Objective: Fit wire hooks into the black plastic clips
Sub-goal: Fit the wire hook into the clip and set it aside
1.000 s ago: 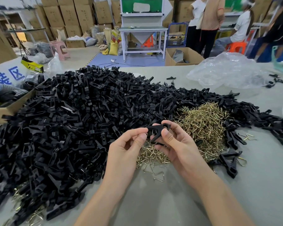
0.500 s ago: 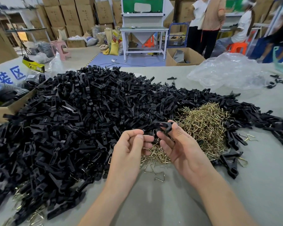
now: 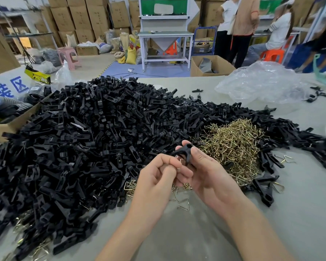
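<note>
My right hand (image 3: pixel 205 174) holds a black plastic clip (image 3: pixel 184 152) between thumb and fingers, just above the table. My left hand (image 3: pixel 158 178) is curled beside it, its fingertips pinching a small wire hook (image 3: pixel 181 161) against the clip's underside. Most of the hook is hidden by my fingers. A huge heap of black clips (image 3: pixel 94 140) spreads across the left and middle of the table. A pile of brass-coloured wire hooks (image 3: pixel 233 147) lies right behind my right hand.
Two loose hooks (image 3: pixel 183 203) lie on the grey table (image 3: pixel 186 238) under my hands. Finished clips with hooks (image 3: pixel 265 189) sit at the right. A crumpled clear plastic bag (image 3: pixel 262 85) lies far right, a cardboard box (image 3: pixel 6 125) at the left edge. People stand behind.
My left hand has closed in on the clip, bringing a hook up to it. My right hand has turned the clip and drawn it slightly nearer.
</note>
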